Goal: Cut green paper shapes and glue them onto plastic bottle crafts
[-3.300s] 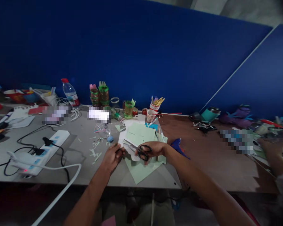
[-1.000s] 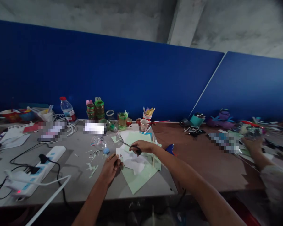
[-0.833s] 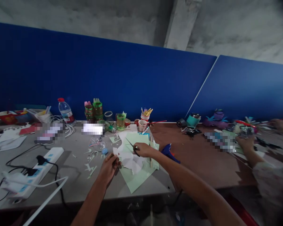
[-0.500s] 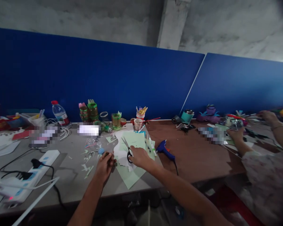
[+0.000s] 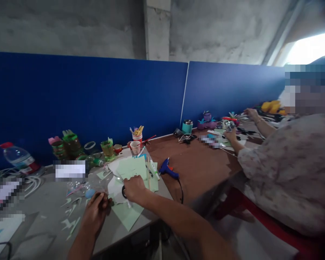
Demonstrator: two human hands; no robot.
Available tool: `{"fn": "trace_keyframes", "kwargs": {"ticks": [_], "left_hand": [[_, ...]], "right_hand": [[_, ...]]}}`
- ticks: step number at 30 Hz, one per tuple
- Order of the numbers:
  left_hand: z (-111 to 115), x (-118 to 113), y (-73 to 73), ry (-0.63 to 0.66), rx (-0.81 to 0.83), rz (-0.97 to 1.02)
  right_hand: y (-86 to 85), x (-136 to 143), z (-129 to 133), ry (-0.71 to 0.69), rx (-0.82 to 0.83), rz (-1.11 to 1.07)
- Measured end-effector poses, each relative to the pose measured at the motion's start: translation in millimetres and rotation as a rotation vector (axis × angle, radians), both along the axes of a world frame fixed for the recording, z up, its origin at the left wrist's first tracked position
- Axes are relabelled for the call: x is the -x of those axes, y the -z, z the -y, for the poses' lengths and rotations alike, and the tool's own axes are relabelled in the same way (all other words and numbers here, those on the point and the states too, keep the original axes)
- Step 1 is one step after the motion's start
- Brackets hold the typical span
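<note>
My right hand (image 5: 136, 188) grips the black-handled scissors (image 5: 124, 191) above the paper, their blades pointing up and to the left. Beneath it lie light green paper sheets (image 5: 128, 216) and torn white paper. To the left, my left hand (image 5: 97, 207) is closed, thumb against fingers, resting over the table near the paper's edge. A small dark or green bit shows at its fingertips, too small to name. Beside that hand are a light blue bottle cap (image 5: 89, 193) and pale paper scraps (image 5: 70, 213).
A blue glue gun (image 5: 168, 169) lies to the right with its cord hanging down. Paper cups (image 5: 135, 147), cut green bottles (image 5: 107, 148) and a water bottle (image 5: 20, 159) stand along the blue partition (image 5: 97, 97). At right, a co-worker (image 5: 287, 169) sits handling clear plastic.
My view has swung to the right, bringing more of the co-worker in. The scissors remain in my right hand, their blades less visible. My left hand stays closed.
</note>
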State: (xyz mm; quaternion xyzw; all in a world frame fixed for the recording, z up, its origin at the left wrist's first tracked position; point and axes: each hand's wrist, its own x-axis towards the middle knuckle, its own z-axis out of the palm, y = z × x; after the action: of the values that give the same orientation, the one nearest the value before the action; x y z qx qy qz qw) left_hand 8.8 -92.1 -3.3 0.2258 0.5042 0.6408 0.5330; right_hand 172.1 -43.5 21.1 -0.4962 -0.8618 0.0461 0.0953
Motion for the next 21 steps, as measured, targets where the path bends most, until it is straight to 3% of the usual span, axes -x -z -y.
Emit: {"fn": "trace_keyframes", "kwargs": {"ticks": [3,15,21], "left_hand": [[-1.4,2.5,3.4,0.049,-0.042,-0.002],[-3.2,4.9,9.9,0.033,-0.082,-0.031],[-4.4,3.9,7.5,0.005,-0.057,-0.121]], "right_hand": [[1.7,0.8,-2.8,0.001,-0.013,-0.006],[0.5,5.7,-26.7,-0.109,0.079,0.044],[13.1,-4.7,-23.9,-0.076,-0.052,-0.09]]}}
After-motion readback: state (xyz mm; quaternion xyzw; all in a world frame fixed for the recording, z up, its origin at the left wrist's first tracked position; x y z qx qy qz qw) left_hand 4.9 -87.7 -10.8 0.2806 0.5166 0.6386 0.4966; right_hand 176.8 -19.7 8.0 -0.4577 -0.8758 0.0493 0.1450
